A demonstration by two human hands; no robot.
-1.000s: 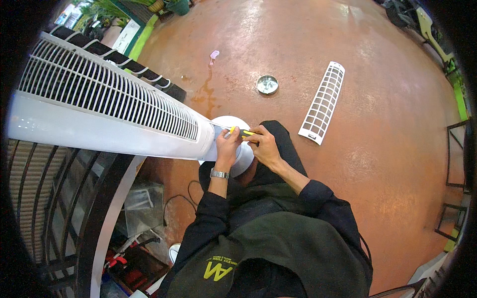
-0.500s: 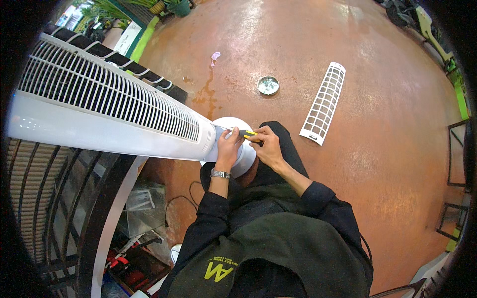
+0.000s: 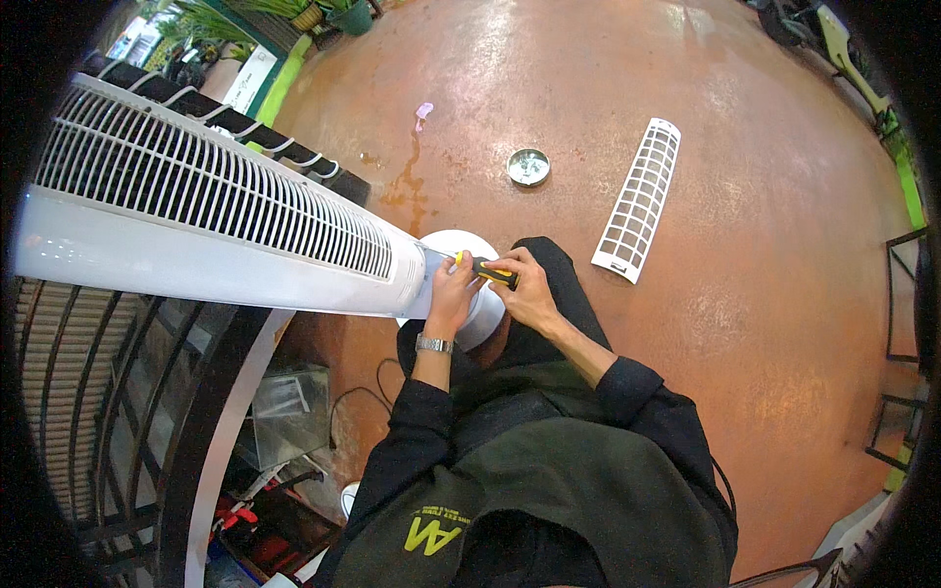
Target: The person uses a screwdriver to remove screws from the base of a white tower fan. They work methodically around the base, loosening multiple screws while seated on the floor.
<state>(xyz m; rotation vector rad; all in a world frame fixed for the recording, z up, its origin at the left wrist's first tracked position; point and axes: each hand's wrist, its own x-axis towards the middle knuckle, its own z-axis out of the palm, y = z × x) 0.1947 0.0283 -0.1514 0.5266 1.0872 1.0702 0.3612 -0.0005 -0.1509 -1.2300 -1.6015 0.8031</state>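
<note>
A white tower fan with a slatted grille lies slanting across the left, its round base between my knees. Both hands are at its lower end. My right hand is closed round the black and yellow handle of a screwdriver. The thin shaft runs left toward the bottom corner of the fan's housing; what its tip meets is too small to make out. My left hand, with a metal watch on the wrist, closes its fingers about the front of the screwdriver, close against the fan.
A white grid-shaped panel lies on the reddish floor at the right. Left of it stands a small round metal dish with bits inside. A dark curved-frame chair is at the left, with an open toolbox below.
The screwdriver has turned in my hands, its handle end now tilting down toward the right. Both hands stay at the fan's lower end, and the fan has hardly moved.
</note>
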